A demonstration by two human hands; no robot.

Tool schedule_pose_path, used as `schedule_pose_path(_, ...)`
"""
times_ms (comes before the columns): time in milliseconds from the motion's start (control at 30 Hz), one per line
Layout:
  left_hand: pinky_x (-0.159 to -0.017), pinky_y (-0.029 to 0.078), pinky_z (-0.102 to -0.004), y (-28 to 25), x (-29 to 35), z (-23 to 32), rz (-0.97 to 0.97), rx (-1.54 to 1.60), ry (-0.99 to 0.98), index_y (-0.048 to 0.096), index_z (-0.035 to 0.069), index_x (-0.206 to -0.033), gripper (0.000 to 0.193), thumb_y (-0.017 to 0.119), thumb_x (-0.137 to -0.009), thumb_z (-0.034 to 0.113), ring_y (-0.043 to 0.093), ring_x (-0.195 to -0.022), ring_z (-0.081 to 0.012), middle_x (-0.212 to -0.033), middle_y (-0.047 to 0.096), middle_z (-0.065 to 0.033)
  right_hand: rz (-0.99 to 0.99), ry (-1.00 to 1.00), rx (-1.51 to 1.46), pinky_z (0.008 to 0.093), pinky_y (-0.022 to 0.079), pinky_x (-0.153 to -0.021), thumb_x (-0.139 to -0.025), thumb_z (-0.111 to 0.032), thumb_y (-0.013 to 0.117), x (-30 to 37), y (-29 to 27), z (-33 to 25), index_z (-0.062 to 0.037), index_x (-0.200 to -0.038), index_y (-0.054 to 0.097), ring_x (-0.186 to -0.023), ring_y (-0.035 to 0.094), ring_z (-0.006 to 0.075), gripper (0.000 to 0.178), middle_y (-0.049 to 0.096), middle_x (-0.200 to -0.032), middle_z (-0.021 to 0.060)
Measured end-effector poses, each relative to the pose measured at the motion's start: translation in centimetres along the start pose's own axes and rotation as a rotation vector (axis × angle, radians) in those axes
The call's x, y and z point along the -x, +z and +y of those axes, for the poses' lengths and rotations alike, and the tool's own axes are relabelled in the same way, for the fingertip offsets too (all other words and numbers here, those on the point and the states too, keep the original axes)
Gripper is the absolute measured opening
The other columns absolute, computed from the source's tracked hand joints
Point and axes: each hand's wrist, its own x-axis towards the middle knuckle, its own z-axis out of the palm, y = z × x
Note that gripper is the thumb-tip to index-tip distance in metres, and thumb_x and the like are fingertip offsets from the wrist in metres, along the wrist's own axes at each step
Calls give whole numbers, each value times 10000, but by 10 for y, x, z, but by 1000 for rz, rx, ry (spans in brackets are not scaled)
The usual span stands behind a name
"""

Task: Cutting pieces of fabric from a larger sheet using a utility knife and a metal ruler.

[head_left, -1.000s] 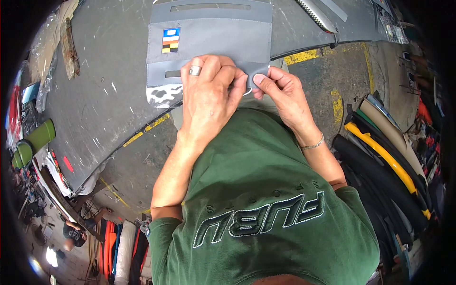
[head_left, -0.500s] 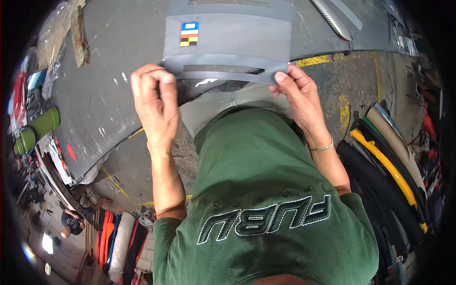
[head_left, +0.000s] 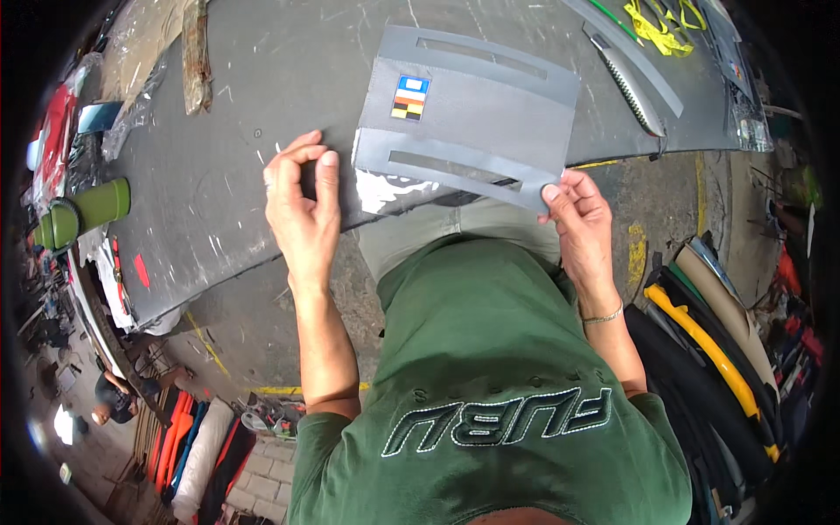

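A grey fabric panel (head_left: 490, 109) lies at the front edge of the dark worktable. It has a long slot along its far strip and another along its near strip, and a small multicoloured patch (head_left: 410, 97) on its left part. My right hand (head_left: 582, 219) pinches the panel's near right corner between thumb and fingers. Left of the panel, my left hand (head_left: 302, 206) hovers over the table with nothing in it. Its fingers are bent, with a gap between them and the thumb, and it does not touch the panel.
On the worktable (head_left: 227, 201) lie a long serrated silver-and-black tool (head_left: 626, 83), a grey strip (head_left: 652, 66) and yellow straps (head_left: 661, 31). A green bottle (head_left: 92, 210) rests at left. Fabric rolls (head_left: 709, 332) stand at right, more rolls (head_left: 203, 459) at lower left. Another person (head_left: 122, 394) is far left.
My left hand has let go of the panel's near left corner and moved slightly away. The panel now sits tilted, its right side nearer me, still in my right hand. The view has shifted.
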Motion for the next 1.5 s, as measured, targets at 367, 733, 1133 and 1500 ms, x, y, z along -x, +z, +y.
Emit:
schedule_pose_path(367,-1092,444,-457,20,-45,53,-253,10,380,649,5,-1195,330,762,-894,77,564,-1297,-388,-1396,621,-167,119,-477,693,270,529,-727,-987,12,585,12,-21,-25,-25,-1352,613,-815,581,100,367,577,-939,16)
schedule_pose_path(733,-1209,270,-635,18,-73,177,-216,-220,910,707,183,-1115,497,908,-660,183,344,-1501,-434,-1519,504,-85,-135,-1046,847,389,535,-728,-822,2,707,2,-18,-120,-125,-1281,676,-829,609,275,478,537,-929,89)
schedule_pose_path(1133,-763,484,-235,40,-76,203,-422,677,291,686,24,-1018,201,808,-939,163,578,-803,-67,-888,685,10,-27,-351,-21,391,429,-1131,-910,-542,741,19,-72,-44,40,-1560,338,-1327,536,233,961,488,-1520,167)
schedule_pose_path(1500,-936,507,-370,63,-74,154,-432,214,148,561,18,-1372,539,787,-934,235,636,-1075,-262,-1222,646,-143,271,-451,164,243,513,-432,-1065,-146,593,6,-92,-111,2,-1296,518,-553,629,98,285,660,-876,40)
